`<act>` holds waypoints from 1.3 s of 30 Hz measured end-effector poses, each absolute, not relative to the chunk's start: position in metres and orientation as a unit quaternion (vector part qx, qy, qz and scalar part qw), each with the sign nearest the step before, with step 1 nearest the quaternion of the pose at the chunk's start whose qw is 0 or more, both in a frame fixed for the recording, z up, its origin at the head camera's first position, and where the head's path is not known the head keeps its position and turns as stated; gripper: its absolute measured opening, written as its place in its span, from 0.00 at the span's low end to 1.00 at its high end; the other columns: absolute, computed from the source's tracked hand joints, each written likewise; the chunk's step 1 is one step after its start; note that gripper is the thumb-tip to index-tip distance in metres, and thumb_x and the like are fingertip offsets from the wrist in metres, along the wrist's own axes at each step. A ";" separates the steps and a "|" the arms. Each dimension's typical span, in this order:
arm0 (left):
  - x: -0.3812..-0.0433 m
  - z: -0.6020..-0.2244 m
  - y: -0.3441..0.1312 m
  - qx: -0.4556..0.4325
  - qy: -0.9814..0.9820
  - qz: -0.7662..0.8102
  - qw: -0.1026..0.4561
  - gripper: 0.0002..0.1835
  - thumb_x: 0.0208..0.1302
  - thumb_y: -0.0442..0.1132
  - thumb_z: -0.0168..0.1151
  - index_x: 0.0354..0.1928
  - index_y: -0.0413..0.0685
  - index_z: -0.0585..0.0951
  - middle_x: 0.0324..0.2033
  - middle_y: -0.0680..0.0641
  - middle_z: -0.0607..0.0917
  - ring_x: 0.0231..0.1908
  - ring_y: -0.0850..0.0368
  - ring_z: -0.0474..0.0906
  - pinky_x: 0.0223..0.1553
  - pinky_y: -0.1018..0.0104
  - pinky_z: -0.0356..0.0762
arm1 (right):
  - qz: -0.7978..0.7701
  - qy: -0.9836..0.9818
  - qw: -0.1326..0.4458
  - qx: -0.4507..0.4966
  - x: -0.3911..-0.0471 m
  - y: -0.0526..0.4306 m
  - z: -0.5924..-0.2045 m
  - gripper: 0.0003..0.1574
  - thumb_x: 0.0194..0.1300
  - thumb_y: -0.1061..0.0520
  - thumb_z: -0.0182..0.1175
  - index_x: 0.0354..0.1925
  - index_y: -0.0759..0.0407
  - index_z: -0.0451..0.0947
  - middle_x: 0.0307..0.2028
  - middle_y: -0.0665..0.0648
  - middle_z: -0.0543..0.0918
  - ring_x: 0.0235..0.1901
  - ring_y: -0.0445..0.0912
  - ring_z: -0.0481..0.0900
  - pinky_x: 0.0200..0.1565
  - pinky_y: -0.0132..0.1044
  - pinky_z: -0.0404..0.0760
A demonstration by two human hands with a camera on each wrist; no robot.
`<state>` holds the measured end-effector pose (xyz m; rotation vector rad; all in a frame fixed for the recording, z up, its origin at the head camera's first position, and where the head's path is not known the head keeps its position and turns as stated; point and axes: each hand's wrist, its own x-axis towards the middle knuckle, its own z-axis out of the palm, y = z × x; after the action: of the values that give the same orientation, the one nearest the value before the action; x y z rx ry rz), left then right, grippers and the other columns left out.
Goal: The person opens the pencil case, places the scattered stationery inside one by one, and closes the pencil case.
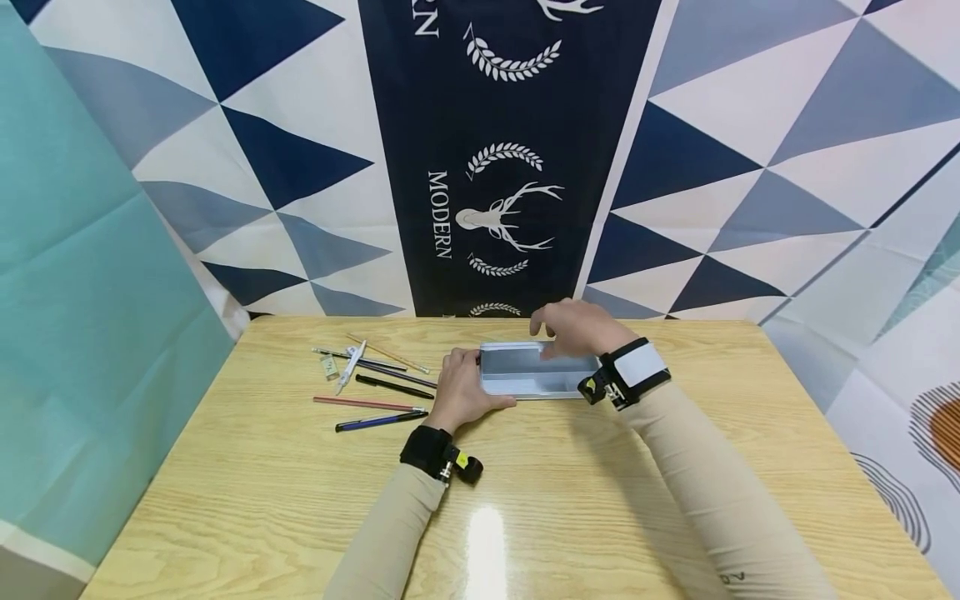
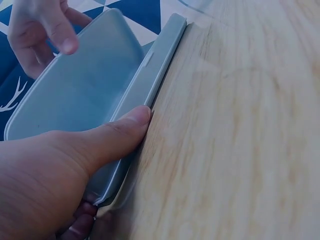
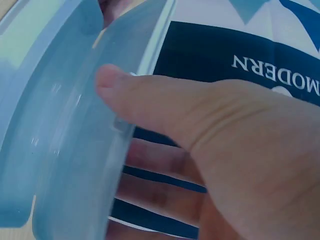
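A blue-grey plastic pencil case [image 1: 534,385] lies on the table with its hinged lid [image 1: 512,361] raised at the back. My left hand [image 1: 462,390] grips the left end of the case. Its thumb [image 2: 117,132] lies along the front edge, while the other fingers go round the end, partly hidden. At the top edge of the lid, my right hand [image 1: 579,327] has its thumb [image 3: 142,95] on the inner face and its other fingers [image 3: 162,190] behind the lid. Inside, the case shows bare plastic.
Left of the case lie a red pencil [image 1: 363,403], a blue pen [image 1: 381,421], a black pen [image 1: 393,387], a light wooden pencil [image 1: 386,353], a white slim item [image 1: 351,367] and a small eraser [image 1: 329,367]. A patterned cloth [image 1: 502,108] hangs behind the table [image 1: 570,517].
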<state>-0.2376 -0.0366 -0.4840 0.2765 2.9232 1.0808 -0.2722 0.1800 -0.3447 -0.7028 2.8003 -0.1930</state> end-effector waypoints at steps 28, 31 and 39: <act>-0.240 -0.489 -0.038 0.092 0.931 0.354 -0.007 0.58 0.50 0.55 0.93 0.78 0.36 0.75 0.66 0.36 0.78 0.64 0.40 0.72 0.68 0.45 0.77 | -0.108 0.944 -0.246 -0.192 -0.275 0.173 -0.399 0.10 0.75 0.63 0.66 0.44 0.67 0.93 0.41 0.66 0.86 0.41 0.61 0.81 0.42 0.57 0.90; -0.240 -0.488 -0.038 0.090 0.931 0.354 -0.001 0.57 0.51 0.55 0.92 0.78 0.36 0.74 0.67 0.35 0.78 0.65 0.40 0.72 0.69 0.45 0.77 | -0.113 0.947 -0.234 -0.191 -0.278 0.172 -0.402 0.14 0.77 0.62 0.64 0.49 0.69 0.92 0.45 0.69 0.87 0.44 0.62 0.80 0.47 0.56 0.87; -0.239 -0.486 -0.037 0.089 0.933 0.348 0.003 0.58 0.52 0.56 0.92 0.78 0.35 0.74 0.68 0.35 0.78 0.65 0.40 0.72 0.69 0.45 0.77 | -0.157 0.965 -0.135 -0.158 -0.285 0.174 -0.422 0.35 0.80 0.59 0.60 0.78 0.74 0.74 0.70 0.75 0.80 0.71 0.69 0.80 0.72 0.62 0.83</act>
<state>-0.2387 -0.0368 -0.4865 0.2786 2.9266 1.0907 -0.2847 0.1743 -0.4217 -0.5436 3.3253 -0.5420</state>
